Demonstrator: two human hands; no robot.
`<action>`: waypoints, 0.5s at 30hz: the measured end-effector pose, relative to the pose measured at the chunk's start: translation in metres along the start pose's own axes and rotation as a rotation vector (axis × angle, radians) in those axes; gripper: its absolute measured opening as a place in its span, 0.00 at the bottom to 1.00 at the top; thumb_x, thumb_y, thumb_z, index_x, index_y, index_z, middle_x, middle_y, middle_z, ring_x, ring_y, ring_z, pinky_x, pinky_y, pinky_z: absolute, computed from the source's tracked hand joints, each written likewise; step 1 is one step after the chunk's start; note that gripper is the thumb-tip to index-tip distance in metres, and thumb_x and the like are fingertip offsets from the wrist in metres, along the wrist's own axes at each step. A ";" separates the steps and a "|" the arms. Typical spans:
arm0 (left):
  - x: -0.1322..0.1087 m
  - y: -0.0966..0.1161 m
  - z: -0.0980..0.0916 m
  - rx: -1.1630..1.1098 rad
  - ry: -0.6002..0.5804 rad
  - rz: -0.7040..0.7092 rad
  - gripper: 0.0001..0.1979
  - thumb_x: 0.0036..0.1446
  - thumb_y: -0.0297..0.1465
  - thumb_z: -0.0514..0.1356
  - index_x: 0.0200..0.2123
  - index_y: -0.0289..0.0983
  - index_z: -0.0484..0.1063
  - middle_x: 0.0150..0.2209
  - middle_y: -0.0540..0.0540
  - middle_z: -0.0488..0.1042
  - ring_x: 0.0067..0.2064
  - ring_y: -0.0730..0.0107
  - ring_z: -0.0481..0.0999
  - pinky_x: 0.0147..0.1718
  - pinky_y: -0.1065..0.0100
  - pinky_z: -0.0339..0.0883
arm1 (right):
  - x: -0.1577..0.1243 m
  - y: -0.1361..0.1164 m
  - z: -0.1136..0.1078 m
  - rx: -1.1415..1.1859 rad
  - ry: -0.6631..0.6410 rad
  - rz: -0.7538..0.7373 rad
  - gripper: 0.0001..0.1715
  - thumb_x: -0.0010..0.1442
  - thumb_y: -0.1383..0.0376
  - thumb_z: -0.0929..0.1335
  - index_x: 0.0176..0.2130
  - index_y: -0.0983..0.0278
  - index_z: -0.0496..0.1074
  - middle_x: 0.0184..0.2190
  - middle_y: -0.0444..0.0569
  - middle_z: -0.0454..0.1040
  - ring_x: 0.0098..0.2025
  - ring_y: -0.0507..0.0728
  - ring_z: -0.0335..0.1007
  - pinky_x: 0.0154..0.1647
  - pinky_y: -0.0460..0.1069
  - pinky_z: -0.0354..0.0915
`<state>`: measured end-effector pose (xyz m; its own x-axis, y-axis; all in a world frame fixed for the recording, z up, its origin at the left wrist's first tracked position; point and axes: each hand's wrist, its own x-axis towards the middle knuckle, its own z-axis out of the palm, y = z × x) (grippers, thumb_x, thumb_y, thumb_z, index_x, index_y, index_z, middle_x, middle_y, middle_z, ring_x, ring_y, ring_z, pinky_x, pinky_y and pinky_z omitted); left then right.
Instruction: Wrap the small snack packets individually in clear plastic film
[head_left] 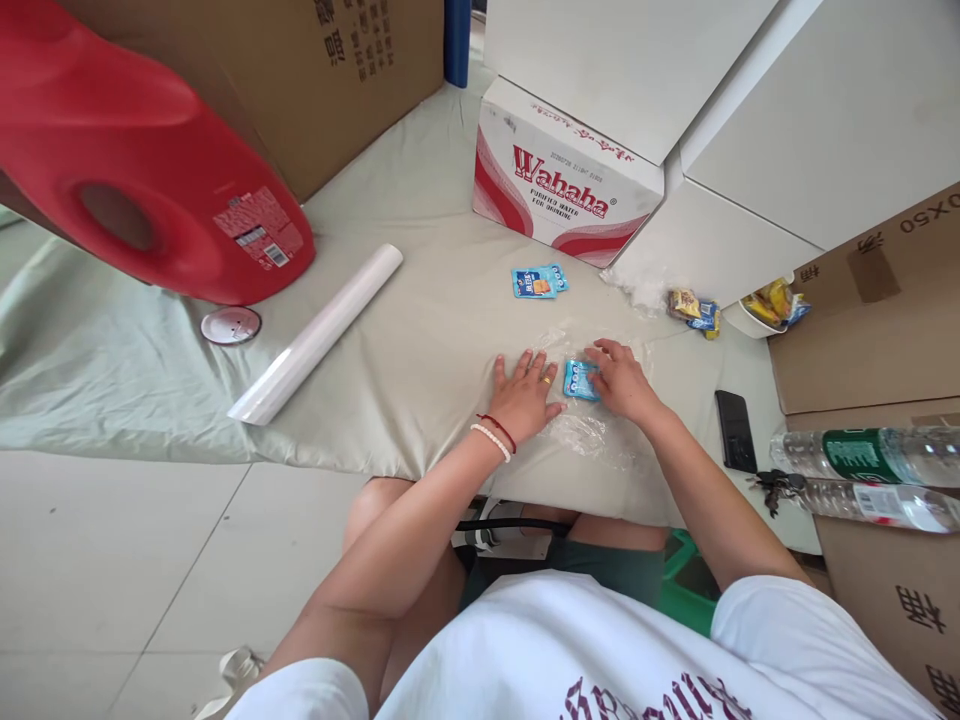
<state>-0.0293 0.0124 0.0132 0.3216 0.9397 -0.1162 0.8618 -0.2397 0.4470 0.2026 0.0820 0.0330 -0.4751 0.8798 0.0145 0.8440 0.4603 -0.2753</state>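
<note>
A small blue snack packet (579, 380) lies on a crinkled sheet of clear plastic film (581, 435) on the cloth-covered table. Left of the packet, my left hand (521, 393) rests palm down with its fingers spread, touching the film. My right hand (624, 378) is at the packet's right edge, its fingertips over that edge and its fingers apart and slightly bent. Farther back on the cloth are more blue snack packets (534, 282), overlapping each other. To the left lies a long white roll of film (322, 330).
A big red jug (225, 150) and a round lid (230, 325) are at left. Behind stands a Wahaha water carton (562, 180). On the right are small wrapped snacks (694, 308), a bowl of snacks (769, 308), a phone (735, 430), keys (776, 485) and plastic bottles (862, 455).
</note>
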 end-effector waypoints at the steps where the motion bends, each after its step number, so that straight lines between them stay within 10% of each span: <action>1: 0.000 -0.003 -0.002 -0.013 0.005 0.004 0.33 0.72 0.46 0.51 0.75 0.40 0.58 0.78 0.38 0.51 0.79 0.47 0.48 0.73 0.29 0.38 | -0.007 0.000 -0.004 0.025 0.072 0.028 0.24 0.67 0.62 0.65 0.61 0.59 0.74 0.63 0.61 0.69 0.59 0.71 0.68 0.61 0.69 0.68; 7: 0.001 -0.017 -0.012 -0.056 0.040 -0.021 0.28 0.74 0.35 0.46 0.73 0.39 0.62 0.77 0.37 0.54 0.76 0.56 0.58 0.73 0.42 0.50 | -0.081 -0.016 -0.025 0.261 0.112 0.050 0.17 0.73 0.53 0.63 0.51 0.54 0.76 0.44 0.54 0.77 0.46 0.65 0.75 0.51 0.62 0.74; 15: -0.002 -0.024 -0.025 -0.043 0.045 0.300 0.37 0.52 0.14 0.51 0.61 0.45 0.76 0.75 0.49 0.62 0.79 0.61 0.50 0.76 0.41 0.36 | -0.153 -0.031 0.027 0.216 0.136 0.029 0.18 0.71 0.54 0.65 0.58 0.48 0.73 0.54 0.57 0.75 0.55 0.71 0.72 0.57 0.73 0.72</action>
<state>-0.0601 0.0224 0.0245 0.5408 0.8386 0.0656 0.7134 -0.4985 0.4925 0.2422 -0.0703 0.0133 -0.4013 0.9069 0.1284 0.7773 0.4113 -0.4761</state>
